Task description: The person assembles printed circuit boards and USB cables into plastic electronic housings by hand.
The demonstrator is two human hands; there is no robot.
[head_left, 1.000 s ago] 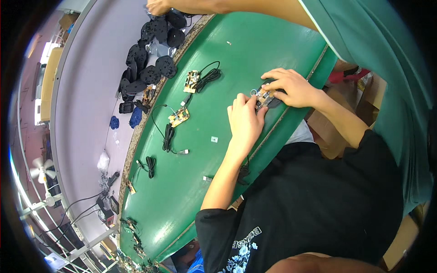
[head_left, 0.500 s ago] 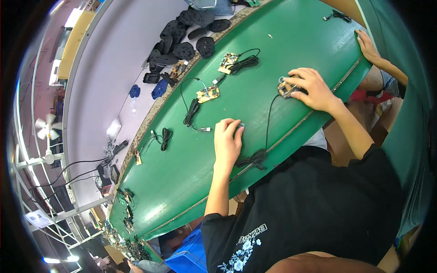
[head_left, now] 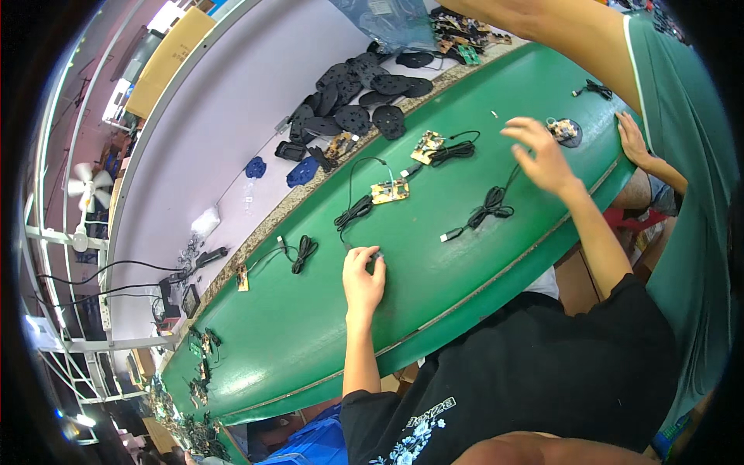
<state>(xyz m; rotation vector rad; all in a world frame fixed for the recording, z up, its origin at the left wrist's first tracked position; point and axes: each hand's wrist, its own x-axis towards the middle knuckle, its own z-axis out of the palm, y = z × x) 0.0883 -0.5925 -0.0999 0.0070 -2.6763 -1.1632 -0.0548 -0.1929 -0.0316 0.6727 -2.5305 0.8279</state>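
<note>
Above the green table, my left hand (head_left: 363,285) is closed, thumb and fingers pinched on a small dark thing too hidden to name. My right hand (head_left: 544,159) has its fingers apart and holds nothing. Just right of its fingertips, a tan circuit board (head_left: 559,130) lies on a dark rounded mouse base. A bundled black cable (head_left: 490,206) with a USB plug rests below my right hand, its upper strand running up behind the hand. Left of my right hand lie two more boards with cables, one nearer (head_left: 390,191) and one farther (head_left: 428,146).
Another person's hand (head_left: 634,139) rests on the table's right edge; a bare arm (head_left: 558,35) and green clothing come in above it. Black mouse shells (head_left: 353,118) are piled on the back ledge. Another cable bundle (head_left: 304,254) lies at left, a blue bin (head_left: 310,446) below.
My right hand has let go of the board and mouse base, which now lie farther right. The cable bundle has moved up and right. Another person's arm now shows at the upper right.
</note>
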